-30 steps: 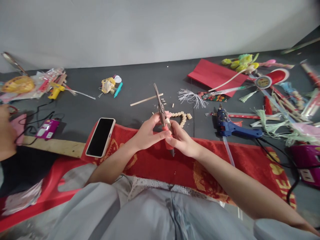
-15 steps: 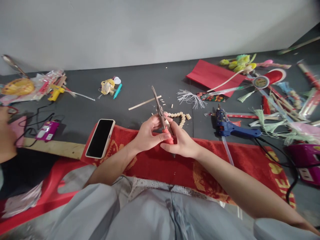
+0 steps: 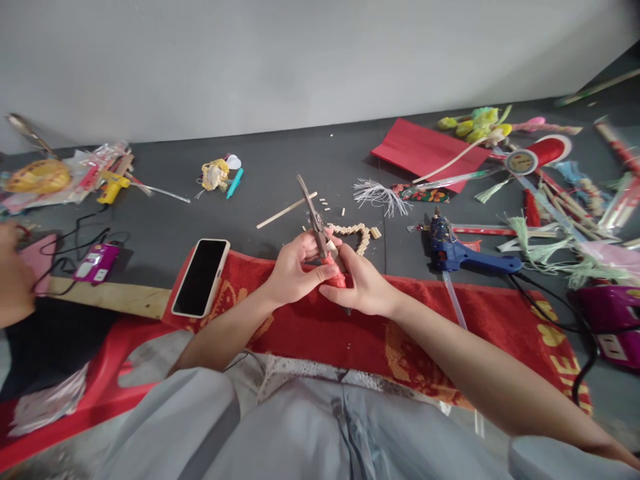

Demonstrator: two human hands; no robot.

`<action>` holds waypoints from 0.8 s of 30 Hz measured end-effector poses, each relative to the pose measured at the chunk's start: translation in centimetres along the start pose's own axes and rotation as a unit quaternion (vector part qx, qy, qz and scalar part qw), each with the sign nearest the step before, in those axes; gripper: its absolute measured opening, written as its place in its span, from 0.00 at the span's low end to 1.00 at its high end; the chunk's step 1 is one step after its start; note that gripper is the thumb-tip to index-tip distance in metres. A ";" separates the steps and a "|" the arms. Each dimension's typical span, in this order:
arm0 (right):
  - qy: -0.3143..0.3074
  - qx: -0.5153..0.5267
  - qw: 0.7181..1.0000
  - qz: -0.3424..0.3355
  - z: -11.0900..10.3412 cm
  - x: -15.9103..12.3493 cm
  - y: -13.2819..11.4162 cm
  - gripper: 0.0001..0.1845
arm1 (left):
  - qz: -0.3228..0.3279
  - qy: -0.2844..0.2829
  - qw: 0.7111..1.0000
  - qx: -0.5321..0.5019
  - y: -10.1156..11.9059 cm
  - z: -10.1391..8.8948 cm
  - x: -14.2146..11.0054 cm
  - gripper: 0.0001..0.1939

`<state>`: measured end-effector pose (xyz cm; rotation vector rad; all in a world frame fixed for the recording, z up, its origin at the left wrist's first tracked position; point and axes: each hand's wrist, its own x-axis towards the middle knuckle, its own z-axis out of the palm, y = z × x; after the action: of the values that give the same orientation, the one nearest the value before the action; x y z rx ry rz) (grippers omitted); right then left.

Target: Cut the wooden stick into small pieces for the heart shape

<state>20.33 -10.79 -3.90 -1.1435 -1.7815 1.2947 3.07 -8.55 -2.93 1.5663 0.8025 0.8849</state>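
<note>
Both my hands meet over the red towel [image 3: 320, 333], closed around one pair of red-handled scissors [image 3: 316, 223]. The dark metal blades point up and away to the left. My left hand [image 3: 297, 270] wraps the tool from the left, its thumb on the red handle. My right hand [image 3: 367, 283] grips from the right, its thumb bent across the handle's lower part. A small pale piece shows between the fingers; I cannot tell what it is. Just beyond lie a zigzag chain of small wooden pieces [image 3: 367, 241], tiny cut bits [image 3: 324, 202] and a thin wooden stick [image 3: 283, 212].
A phone [image 3: 201, 277] lies at left on the towel. To the right are a blue glue gun [image 3: 470, 259], red paper [image 3: 425, 150] and a thread spool [image 3: 543, 155]. At far left are a yellow glue gun [image 3: 113, 187] and another person's blurred hand [image 3: 13, 280].
The scissors' blades have tilted slightly to the left. My hands stay almost in place around them. The other person's hand at far left has shifted a little.
</note>
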 end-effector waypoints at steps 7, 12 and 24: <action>-0.015 0.036 0.998 0.043 -0.2 0.1 -0.2 0.34 | -0.005 -0.007 1.000 0.004 -0.4 -0.2 0.5 0.34; -0.008 0.084 0.993 0.078 -0.2 0.2 0.0 0.34 | 0.031 0.003 0.997 0.065 -0.8 -0.8 1.3 0.35; -0.018 0.083 0.996 0.018 -0.9 0.3 0.8 0.16 | 0.352 0.285 0.723 0.522 1.8 -4.1 1.0 0.11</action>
<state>21.17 -10.11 -4.36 -1.0709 -1.6511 1.4644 0.03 -5.96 -0.59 2.7678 1.2952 1.6901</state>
